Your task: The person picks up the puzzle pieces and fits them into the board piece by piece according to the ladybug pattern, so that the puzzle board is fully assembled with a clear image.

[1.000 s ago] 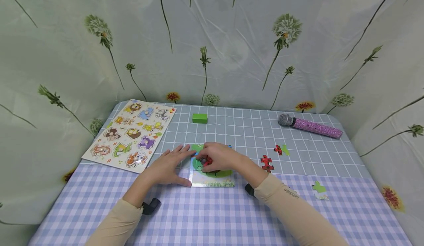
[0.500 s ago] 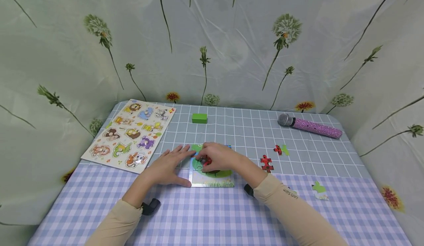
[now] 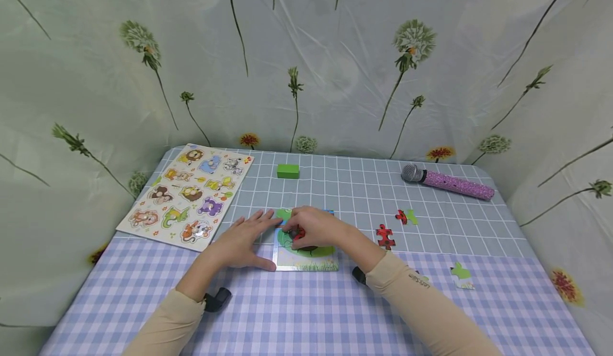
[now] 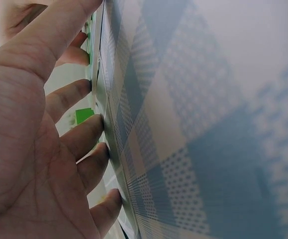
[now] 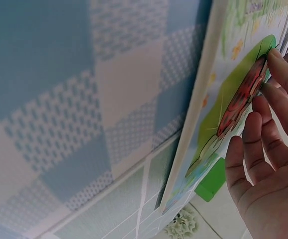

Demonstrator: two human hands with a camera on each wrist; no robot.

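Observation:
A square jigsaw board (image 3: 311,266) with a ladybird picture lies flat in the middle of the table. My right hand (image 3: 316,229) is over its upper left part, thumb and fingertips pinching a red and dark puzzle piece (image 3: 299,234) down at the board; the fingers cover much of it. The right wrist view shows thumb and index at the far end of the red ladybird (image 5: 243,97), other fingers loosely bent. My left hand (image 3: 243,241) is spread with straight fingers, thumb and index touching the board's left edge. Its fingertips rest on the tablecloth in the left wrist view.
Loose puzzle pieces lie to the right: a red one (image 3: 385,236), a red and green pair (image 3: 402,216) and a green one (image 3: 461,274). An animal peg puzzle (image 3: 187,196) lies left. Behind are a green block (image 3: 288,171) and a glittery pink microphone (image 3: 450,182).

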